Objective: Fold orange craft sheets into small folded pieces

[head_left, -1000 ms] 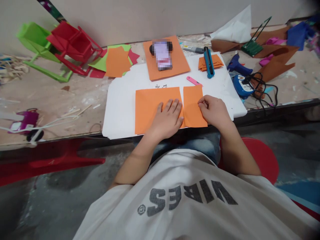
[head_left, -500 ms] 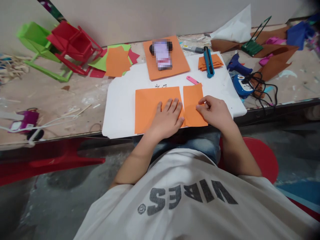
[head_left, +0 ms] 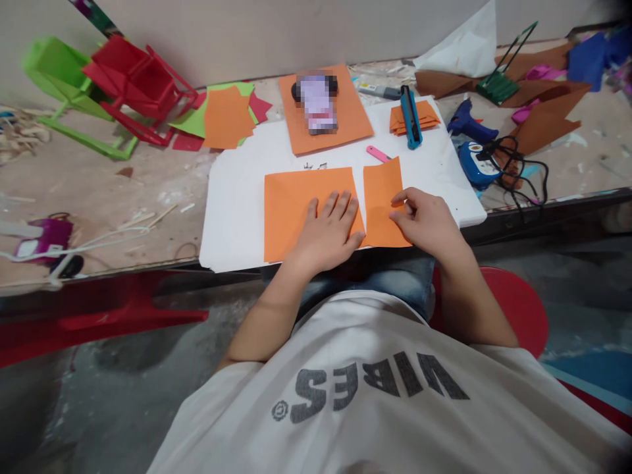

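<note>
An orange paper sheet [head_left: 291, 210] lies on a white board [head_left: 237, 217] in front of me. My left hand [head_left: 328, 230] rests flat on it, fingers stretched out. Right beside it a narrower orange strip [head_left: 381, 197] has its far edge lifted off the board. My right hand [head_left: 427, 220] pinches the strip's right edge between thumb and fingers.
A pink cutter [head_left: 378, 154] and a blue utility knife [head_left: 410, 117] on small orange pieces lie behind the sheets. Another orange sheet [head_left: 350, 122] carries a dark object. A blue glue gun [head_left: 471, 125] with black cord sits right. Red and green stick models [head_left: 133, 85] stand far left.
My right hand has taken the narrow strip's right edge and raised its far end off the board. The left hand has stayed flat on the big sheet.
</note>
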The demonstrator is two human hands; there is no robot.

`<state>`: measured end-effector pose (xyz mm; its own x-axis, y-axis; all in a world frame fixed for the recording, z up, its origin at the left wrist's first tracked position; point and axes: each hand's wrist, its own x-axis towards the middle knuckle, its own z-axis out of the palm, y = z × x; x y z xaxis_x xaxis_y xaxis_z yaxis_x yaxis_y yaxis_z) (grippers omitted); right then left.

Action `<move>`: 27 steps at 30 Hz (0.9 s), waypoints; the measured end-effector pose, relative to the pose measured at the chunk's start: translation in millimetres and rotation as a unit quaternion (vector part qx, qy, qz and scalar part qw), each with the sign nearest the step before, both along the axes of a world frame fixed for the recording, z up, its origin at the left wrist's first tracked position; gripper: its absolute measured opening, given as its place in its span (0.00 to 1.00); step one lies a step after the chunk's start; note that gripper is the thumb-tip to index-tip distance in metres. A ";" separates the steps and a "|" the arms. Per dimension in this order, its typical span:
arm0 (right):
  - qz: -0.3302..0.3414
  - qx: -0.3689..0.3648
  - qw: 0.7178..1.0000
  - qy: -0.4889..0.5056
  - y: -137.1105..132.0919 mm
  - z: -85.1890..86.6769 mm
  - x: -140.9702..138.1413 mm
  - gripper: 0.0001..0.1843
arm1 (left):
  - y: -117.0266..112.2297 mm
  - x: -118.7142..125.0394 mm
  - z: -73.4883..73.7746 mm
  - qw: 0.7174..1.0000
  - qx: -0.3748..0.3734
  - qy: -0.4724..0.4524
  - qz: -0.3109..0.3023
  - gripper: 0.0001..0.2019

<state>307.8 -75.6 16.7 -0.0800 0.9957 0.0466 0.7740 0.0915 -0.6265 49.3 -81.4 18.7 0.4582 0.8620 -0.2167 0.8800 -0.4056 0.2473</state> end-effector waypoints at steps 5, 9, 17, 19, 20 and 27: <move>0.008 -0.024 1.000 0.002 -7.4 6.0 2.2 0.20 | -0.2 -1.2 1.6 1.000 -0.005 0.002 -0.009 0.46; 0.028 -0.031 0.999 0.018 -12.3 9.0 4.4 0.17 | -0.3 -0.3 3.4 1.000 -0.012 0.010 -0.006 0.48; 0.020 -0.028 0.999 -0.001 -13.3 10.8 10.0 0.17 | -1.1 1.8 7.1 1.000 -0.016 0.018 -0.004 0.47; 0.007 -0.018 1.000 -0.014 -13.2 9.8 14.6 0.17 | -1.4 2.2 8.2 1.000 -0.017 0.019 -0.003 0.47; 0.001 -0.010 1.000 -0.015 -13.1 8.6 16.8 0.16 | -1.5 2.5 8.6 1.000 -0.016 0.020 -0.003 0.47; -0.029 0.118 0.988 0.095 -12.9 -1.2 10.9 0.13 | -2.9 -1.0 -1.3 0.998 0.025 -0.048 0.012 0.41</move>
